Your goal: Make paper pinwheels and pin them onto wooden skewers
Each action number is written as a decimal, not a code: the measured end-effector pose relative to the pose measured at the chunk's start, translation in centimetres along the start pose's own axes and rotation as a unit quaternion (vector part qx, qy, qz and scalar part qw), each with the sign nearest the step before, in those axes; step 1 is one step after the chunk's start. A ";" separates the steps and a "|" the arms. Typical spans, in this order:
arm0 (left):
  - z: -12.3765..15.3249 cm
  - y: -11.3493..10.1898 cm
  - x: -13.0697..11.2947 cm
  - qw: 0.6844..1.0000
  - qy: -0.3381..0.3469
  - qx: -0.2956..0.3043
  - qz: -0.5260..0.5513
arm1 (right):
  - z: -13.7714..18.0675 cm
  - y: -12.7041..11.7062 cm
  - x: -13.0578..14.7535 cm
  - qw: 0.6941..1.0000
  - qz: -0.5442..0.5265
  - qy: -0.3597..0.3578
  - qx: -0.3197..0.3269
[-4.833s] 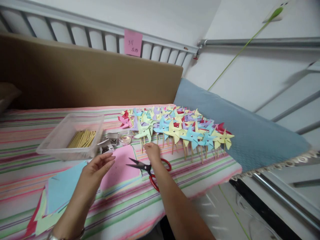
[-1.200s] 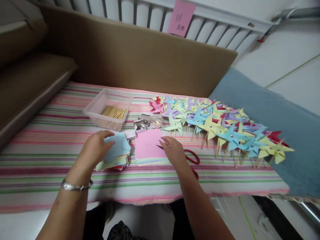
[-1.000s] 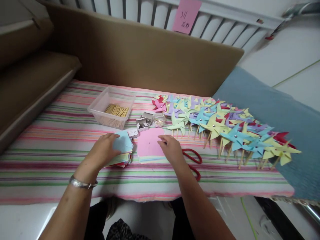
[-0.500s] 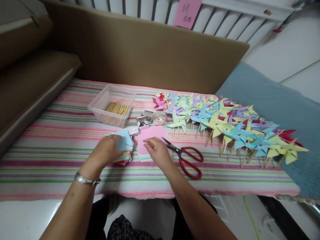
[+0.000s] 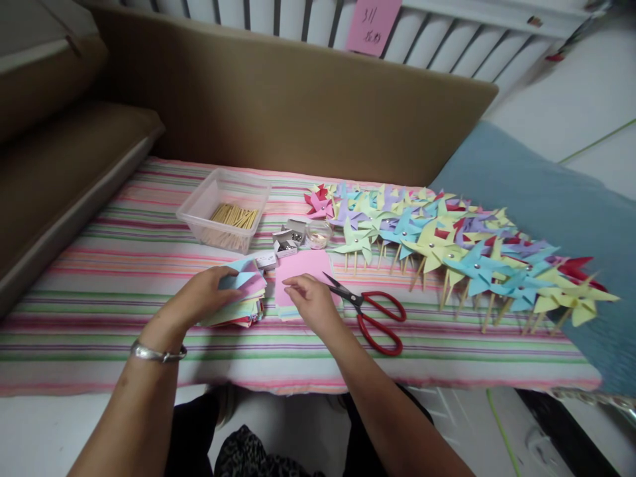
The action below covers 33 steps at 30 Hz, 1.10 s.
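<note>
My left hand (image 5: 206, 291) grips a light blue paper sheet (image 5: 239, 270) by its left edge, with the sheet bent up. Beneath it a stack of colored paper (image 5: 248, 306) shows a pink sheet on top and loose, uneven edges. My right hand (image 5: 313, 299) hovers over or rests on a neater pile of pink paper (image 5: 293, 266); its thumb and forefinger are slightly apart, holding nothing visible. Just right of that hand lie red-handled scissors (image 5: 368, 306), their blades a little apart and their tips near my knuckles.
Behind the paper stand a clear plastic box (image 5: 186, 215) of wooden sticks (image 5: 233, 216), small boxes of metal fasteners (image 5: 287, 245) and a round clear container (image 5: 318, 233). Many paper pinwheels (image 5: 447, 248) fill the right side. A striped cloth (image 5: 124, 298) covers the surface; a brown board (image 5: 298, 99) rises behind.
My left hand has shifted left and drawn the blue sheet with it, baring the pink sheet on the stack. My right hand has hardly moved.
</note>
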<state>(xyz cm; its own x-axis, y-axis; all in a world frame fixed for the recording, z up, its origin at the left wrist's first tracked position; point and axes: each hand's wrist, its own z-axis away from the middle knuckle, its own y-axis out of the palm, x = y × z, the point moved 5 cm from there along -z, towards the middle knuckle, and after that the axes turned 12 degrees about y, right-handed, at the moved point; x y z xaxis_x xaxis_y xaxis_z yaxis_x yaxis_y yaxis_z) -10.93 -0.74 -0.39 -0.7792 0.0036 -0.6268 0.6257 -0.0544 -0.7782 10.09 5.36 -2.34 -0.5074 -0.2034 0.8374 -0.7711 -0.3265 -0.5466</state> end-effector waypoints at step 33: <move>-3.6 9.3 -10.8 0.667 -0.074 -0.135 0.729 | -0.7 -5.5 -2.3 0.811 -0.567 0.145 -0.013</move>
<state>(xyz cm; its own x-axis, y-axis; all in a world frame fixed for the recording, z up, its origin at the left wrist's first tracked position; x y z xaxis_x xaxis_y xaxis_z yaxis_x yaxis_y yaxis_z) 3.49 2.34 -1.01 0.6812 0.0438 -0.7308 0.6912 0.2905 0.6617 15.20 8.30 -1.29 0.4667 0.4415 0.7664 -0.8110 -0.1320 0.5700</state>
